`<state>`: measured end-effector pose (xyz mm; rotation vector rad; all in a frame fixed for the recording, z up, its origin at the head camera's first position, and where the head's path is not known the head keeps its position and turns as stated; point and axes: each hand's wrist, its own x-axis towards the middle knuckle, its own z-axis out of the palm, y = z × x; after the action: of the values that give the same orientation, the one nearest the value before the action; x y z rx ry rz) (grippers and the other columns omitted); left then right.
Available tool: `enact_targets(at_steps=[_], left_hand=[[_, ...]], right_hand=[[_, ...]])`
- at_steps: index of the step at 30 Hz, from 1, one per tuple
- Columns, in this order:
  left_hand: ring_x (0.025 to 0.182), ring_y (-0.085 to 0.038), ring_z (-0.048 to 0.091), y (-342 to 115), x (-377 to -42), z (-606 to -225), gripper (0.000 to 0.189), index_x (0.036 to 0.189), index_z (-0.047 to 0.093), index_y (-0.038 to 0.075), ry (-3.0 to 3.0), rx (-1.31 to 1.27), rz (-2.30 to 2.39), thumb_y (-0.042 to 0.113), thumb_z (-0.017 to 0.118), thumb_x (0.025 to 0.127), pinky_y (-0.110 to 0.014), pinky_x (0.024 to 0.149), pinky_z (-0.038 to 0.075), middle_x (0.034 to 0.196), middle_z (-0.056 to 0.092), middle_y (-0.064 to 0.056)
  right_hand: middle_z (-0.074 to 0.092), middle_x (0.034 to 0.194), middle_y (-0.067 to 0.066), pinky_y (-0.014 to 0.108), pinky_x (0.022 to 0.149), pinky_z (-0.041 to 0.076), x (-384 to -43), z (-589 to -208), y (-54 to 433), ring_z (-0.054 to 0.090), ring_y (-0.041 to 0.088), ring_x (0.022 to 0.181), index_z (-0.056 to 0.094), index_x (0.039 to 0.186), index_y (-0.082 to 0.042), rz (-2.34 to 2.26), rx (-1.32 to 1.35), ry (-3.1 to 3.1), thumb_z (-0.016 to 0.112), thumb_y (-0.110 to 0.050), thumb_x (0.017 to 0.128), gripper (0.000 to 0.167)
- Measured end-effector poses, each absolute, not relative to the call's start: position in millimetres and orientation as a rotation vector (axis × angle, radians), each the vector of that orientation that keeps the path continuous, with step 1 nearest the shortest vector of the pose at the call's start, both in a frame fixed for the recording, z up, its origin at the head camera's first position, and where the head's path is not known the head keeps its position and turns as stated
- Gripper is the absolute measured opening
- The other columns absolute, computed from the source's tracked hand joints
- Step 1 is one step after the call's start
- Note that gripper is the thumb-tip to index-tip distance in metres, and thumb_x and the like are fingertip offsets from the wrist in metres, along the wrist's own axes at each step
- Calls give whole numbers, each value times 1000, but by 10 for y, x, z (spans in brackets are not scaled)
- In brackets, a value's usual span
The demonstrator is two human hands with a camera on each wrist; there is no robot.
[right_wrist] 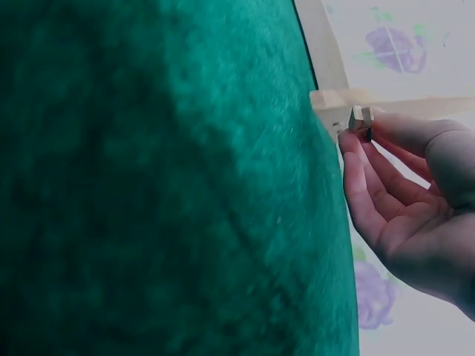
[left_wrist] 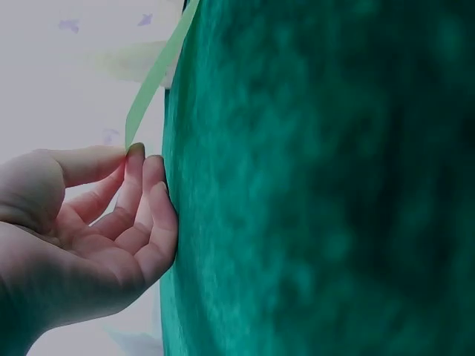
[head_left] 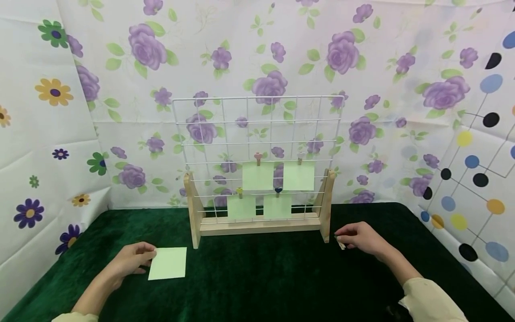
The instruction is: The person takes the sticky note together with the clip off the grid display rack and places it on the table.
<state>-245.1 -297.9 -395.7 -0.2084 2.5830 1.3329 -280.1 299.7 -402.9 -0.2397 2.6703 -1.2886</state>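
Between thumb and fingertips my left hand pinches the left edge of a pale green square of paper, held over the cloth at the left. In the left wrist view the paper appears nearly edge-on, and the other fingers curl loosely. My right hand pinches a small wooden clothespin beside the stand's right foot; its squared ends poke out between thumb and index finger in the right wrist view. Ahead stands a white wire grid rack, with several green paper squares clipped to it.
Wooden side legs and a crossbar carry the grid. Small clothespins, among them a pink one and a dark blue one, hold the papers in two rows. Dark green cloth covers the table, and a flowered curtain hangs behind.
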Motion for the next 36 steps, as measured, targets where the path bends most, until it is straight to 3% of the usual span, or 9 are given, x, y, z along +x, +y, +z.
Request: enact_targets(at_steps=[22,36], left_hand=[[84,-22,60,-3088,-2496,-3942,35,116,58,-9,2661,-191,1185,21,57,96,-36,67,50,101,62,-15],[87,-24,62,-3090,-2465,-3955,39,120,55,-10,2663,-217,1161,22,57,97,-39,68,52,106,62,-20]], right_hand=[[63,99,6,35,73,53,-2843,-4129,3059,60,19,82,69,109,-3,-1240,-240,2705,64,-15,92,22],[63,106,12,34,70,53,-2818,-4093,3084,60,20,86,62,119,3,-1216,-233,2720,64,-16,92,33]])
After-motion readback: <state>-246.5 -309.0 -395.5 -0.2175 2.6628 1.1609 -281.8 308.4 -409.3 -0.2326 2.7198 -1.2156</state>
